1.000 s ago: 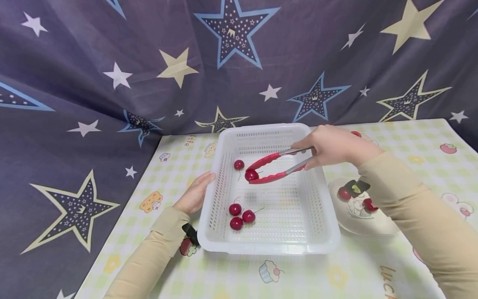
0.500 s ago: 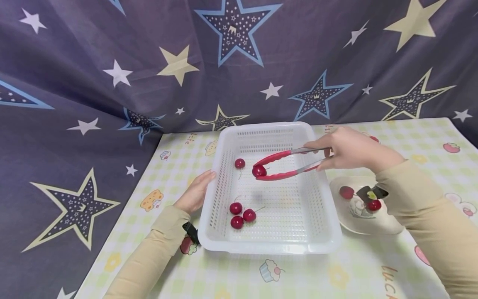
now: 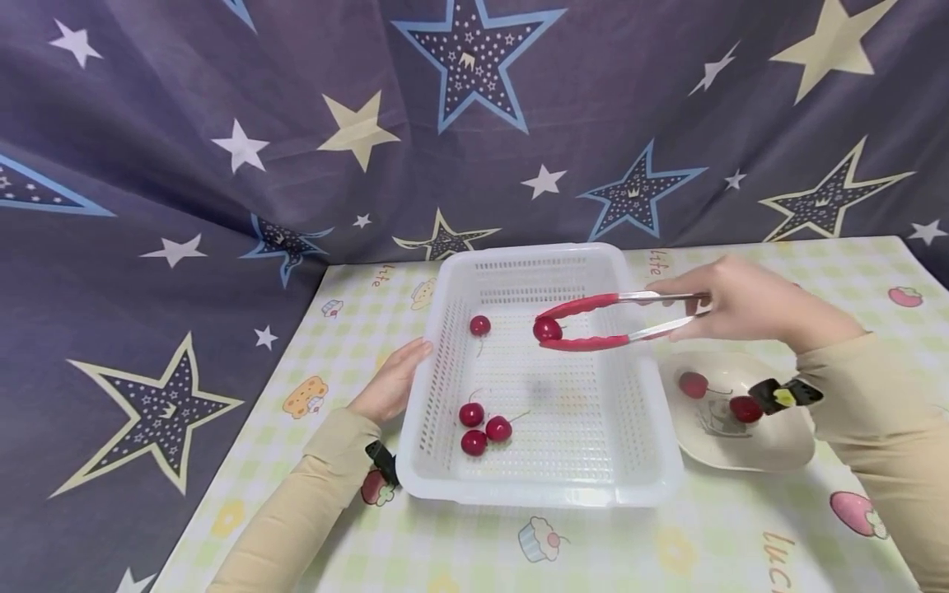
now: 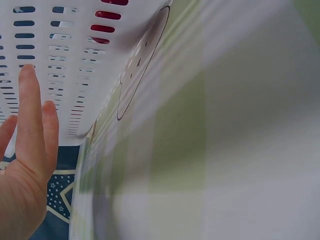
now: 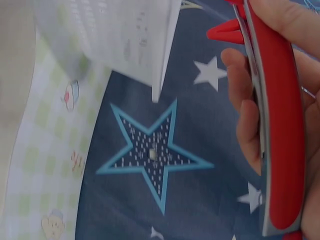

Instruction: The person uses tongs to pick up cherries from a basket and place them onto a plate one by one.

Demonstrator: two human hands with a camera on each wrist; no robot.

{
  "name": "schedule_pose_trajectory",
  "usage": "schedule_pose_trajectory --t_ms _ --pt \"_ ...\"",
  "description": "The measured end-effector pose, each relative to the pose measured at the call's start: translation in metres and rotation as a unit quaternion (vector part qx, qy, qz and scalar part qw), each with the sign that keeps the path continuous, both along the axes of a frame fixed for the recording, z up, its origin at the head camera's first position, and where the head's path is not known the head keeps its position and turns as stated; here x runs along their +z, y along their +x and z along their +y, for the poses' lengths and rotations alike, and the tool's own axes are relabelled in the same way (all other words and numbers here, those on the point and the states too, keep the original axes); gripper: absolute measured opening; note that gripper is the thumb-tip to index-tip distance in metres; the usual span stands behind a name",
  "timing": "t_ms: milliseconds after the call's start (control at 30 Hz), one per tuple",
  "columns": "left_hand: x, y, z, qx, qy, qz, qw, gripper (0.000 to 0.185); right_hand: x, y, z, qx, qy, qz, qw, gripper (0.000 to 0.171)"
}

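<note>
My right hand (image 3: 749,301) grips red-tipped metal tongs (image 3: 593,303), whose handle (image 5: 280,125) fills the right side of the right wrist view. Between the tong tips a cherry (image 3: 547,329) is pinched above the white plastic basket (image 3: 544,497). Down in the basket lie one cherry (image 3: 479,325) toward the back left and a cluster of cherries (image 3: 474,428) nearer the front. With fingers straight, my left hand (image 3: 393,380) touches the basket's left side; in the left wrist view those fingers (image 4: 31,120) lie against the slotted wall (image 4: 65,105).
A cream plate (image 3: 749,457) with two cherries (image 3: 693,385) sits right of the basket, partly under my right wrist. A checked tablecloth (image 3: 593,552) covers the table. Behind hangs a dark star-patterned curtain (image 3: 296,74).
My right hand has moved right and slightly up, carrying the tongs and the pinched cherry across the basket toward the plate side. The left hand stays at the basket's side.
</note>
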State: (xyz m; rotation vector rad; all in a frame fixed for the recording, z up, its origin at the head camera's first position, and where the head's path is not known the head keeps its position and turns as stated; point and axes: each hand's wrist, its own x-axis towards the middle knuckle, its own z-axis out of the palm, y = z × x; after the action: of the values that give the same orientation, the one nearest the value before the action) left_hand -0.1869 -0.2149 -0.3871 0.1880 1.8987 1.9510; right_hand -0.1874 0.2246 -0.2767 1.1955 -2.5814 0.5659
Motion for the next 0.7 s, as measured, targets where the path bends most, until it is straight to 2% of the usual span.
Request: schedule_pose_trajectory --t_ms 167,367,533,633,700 --pt "0.002 0.001 0.001 0.007 0.002 -0.002 1.0000 0.060 0.001 0.005 0.023 -0.007 -0.023 0.036 0.999 0.057" --pt "0.002 0.001 -0.001 0.005 0.002 -0.003 1.0000 0.061 -0.001 0.014 0.042 -0.058 -0.035 0.018 0.998 0.058" --pt "-0.002 0.000 -0.003 0.001 0.002 0.003 1.0000 0.060 -0.010 0.021 0.059 -0.073 -0.042 0.023 0.996 0.067" --pt "-0.003 0.000 -0.003 -0.005 0.001 0.004 1.0000 0.060 -0.014 0.029 0.073 -0.099 -0.030 0.033 0.994 0.074" --pt "-0.002 0.000 -0.003 -0.008 -0.001 0.004 1.0000 0.060 -0.016 0.036 0.083 -0.134 -0.019 0.026 0.991 0.074"
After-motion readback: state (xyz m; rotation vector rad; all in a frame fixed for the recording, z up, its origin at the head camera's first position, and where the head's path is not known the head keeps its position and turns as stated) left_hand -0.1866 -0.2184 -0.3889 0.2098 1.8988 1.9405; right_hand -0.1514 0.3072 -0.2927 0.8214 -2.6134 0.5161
